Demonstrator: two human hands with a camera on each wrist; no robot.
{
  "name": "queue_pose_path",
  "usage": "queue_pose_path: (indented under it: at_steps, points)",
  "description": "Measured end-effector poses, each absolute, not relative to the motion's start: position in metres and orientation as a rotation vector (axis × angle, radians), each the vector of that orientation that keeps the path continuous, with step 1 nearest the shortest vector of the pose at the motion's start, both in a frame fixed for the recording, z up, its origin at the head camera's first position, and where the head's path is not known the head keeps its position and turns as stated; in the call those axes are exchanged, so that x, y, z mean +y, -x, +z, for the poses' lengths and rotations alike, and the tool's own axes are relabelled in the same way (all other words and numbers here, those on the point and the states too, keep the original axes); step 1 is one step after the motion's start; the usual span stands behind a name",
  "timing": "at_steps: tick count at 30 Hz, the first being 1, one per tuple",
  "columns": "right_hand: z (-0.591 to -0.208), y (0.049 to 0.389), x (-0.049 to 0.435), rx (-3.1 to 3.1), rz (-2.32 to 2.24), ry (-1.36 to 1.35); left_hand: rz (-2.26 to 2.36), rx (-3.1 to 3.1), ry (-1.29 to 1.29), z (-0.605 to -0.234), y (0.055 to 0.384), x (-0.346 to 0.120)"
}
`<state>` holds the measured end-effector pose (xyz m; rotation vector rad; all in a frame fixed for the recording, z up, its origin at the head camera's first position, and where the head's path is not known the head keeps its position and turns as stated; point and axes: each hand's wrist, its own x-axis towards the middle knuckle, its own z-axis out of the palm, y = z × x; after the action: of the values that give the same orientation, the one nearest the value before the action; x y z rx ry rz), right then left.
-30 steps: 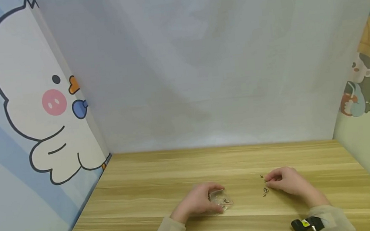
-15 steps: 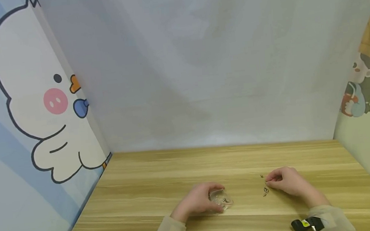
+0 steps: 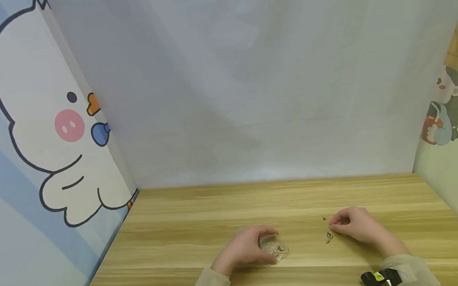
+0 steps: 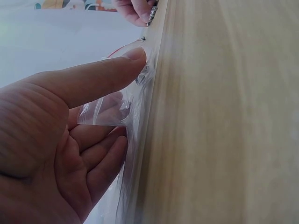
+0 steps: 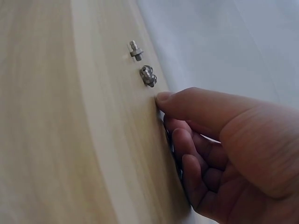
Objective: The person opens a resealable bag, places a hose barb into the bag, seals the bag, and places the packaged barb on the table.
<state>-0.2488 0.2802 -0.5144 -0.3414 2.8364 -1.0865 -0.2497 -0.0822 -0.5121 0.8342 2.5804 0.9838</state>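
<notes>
On the wood-grain table, my left hand [image 3: 248, 247] curls round a clear plastic bag [image 3: 269, 249]. Thumb and fingers hold it from either side, and small metal pieces [image 3: 279, 248] show inside. Over to the right, my right hand [image 3: 357, 225] is low at the tabletop with thumb and forefinger together. A tiny bright piece of metal shows at their tips in the head view; the thumb covers most of it. Beside the thumb in the right wrist view lie a cluster of metal fittings [image 5: 148, 75] and a single fitting with a hex collar [image 5: 136, 50]. Another small piece [image 3: 324, 218] lies farther back.
The table [image 3: 202, 205] stretches back to a pale grey curtain [image 3: 257, 89]. A left wall panel [image 3: 31, 194] with a cartoon bird and a right panel [image 3: 454, 162] with a cartoon figure flank it. Each wrist wears a small black camera [image 3: 379, 279].
Both hands, the bag and the metal fittings hold their places. Only the head view has shifted very slightly.
</notes>
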Motion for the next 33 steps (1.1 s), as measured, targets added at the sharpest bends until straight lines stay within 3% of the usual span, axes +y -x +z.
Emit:
queue_pose_path:
  at_steps: [18, 33]
  points:
    - [-0.51, 0.249, 0.278, 2.859, -1.096, 0.33, 1.01, 2.563, -0.836, -0.512, 0.251, -0.081]
    - [-0.493, 0.244, 0.248, 2.821, -1.199, 0.39, 1.003, 2.565, -0.825, -0.514, 0.251, -0.082]
